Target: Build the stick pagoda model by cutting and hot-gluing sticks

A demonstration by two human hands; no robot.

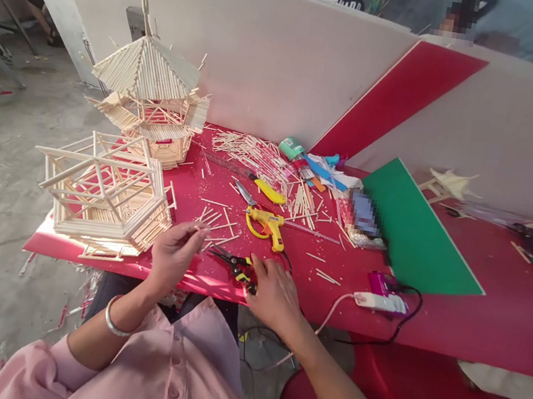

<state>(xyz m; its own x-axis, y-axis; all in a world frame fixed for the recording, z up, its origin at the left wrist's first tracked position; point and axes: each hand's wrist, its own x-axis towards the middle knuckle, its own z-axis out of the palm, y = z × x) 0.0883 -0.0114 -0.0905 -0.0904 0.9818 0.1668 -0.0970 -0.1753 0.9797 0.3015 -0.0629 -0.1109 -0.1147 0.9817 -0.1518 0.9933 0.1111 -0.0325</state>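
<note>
My left hand [175, 254] is pinched on a thin wooden stick [201, 228] just above the red table [480, 321], right beside a hexagonal stick frame [106, 191]. My right hand [274, 293] rests on the handles of black and yellow cutting pliers [236, 263] lying near the table's front edge; its fingers curl over them. A yellow glue gun [267, 225] lies just beyond the pliers. A stick pavilion with a pointed roof [151, 97] stands behind the frame at the table's left end.
Loose sticks [253, 153] are scattered across the middle of the table, with a yellow-handled knife [263, 189]. A green board [413, 233], a white power strip [379, 302] and a cable lie to the right. A white partition [269, 52] backs the table; people sit behind it.
</note>
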